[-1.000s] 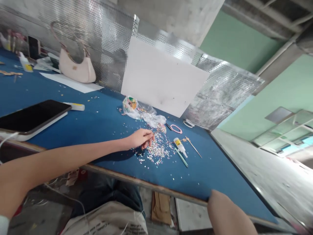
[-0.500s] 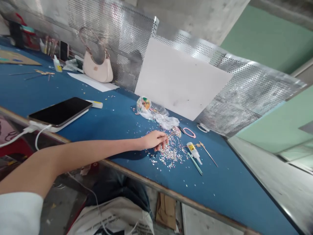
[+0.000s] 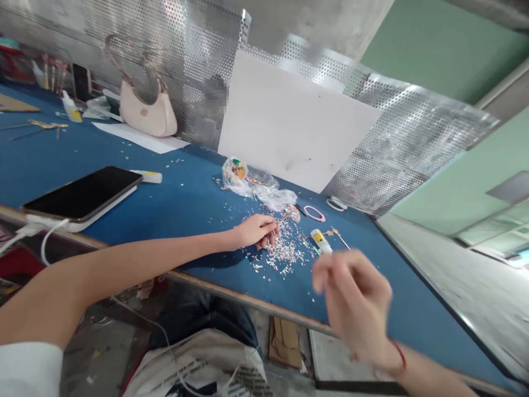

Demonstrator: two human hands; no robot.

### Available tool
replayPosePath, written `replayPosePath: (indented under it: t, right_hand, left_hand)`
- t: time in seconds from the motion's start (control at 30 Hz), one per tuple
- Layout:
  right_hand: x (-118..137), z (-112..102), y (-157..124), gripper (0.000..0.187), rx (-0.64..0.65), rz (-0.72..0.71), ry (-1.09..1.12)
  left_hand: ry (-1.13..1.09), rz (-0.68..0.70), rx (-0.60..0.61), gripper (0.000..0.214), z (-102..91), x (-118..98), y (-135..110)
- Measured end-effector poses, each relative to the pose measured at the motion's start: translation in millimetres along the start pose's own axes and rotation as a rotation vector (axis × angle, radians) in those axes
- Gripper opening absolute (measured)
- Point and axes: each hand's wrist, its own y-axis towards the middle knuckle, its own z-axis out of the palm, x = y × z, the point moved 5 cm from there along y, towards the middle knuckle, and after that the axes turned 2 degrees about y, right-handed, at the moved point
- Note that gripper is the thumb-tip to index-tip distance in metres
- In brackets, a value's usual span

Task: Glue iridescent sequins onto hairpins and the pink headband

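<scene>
My left hand (image 3: 257, 230) rests on the blue table (image 3: 185, 198) at the edge of a heap of small shiny sequins (image 3: 285, 251), its fingers curled and pinched together; a thin gold stick (image 3: 286, 218) runs from the fingertips, but whether they grip it is unclear. My right hand (image 3: 353, 300) is raised in front of the table's near edge, blurred by motion, with a red cord at the wrist. A small glue bottle (image 3: 320, 239) with a yellow label lies just past the sequins. A crumpled clear plastic bag (image 3: 258, 186) lies behind them.
A phone (image 3: 82, 193) on a white charger sits at the left near edge, with a cable hanging down. A pink handbag (image 3: 142, 110), white sheet (image 3: 140, 139) and white board (image 3: 295, 124) stand along the perforated metal back wall. A pink ring (image 3: 314, 213) lies near the bag.
My right hand has come up into view in the foreground, moving fast. My left hand stays at the sequin heap with fingers pinched. The camera has shifted a little.
</scene>
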Motion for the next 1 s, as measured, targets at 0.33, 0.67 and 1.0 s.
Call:
replayPosePath:
  t: [0.33,0.67,1.0]
  right_hand:
    - [-143,-40,72,0.05,-0.372,0.195,-0.16]
    - [-136,-5,55,0.043,0.129,0.333,0.173]
    - [-124,-18,43,0.027,-0.053,-0.268,-0.598]
  left_hand:
    - [0.007,-0.018,-0.007,0.025,0.7,0,1]
    - [0.036,-0.002,-0.011,0.026,0.1,0,1]
    - [0.016,0.016,-0.027,0.034,-1.1,3,1]
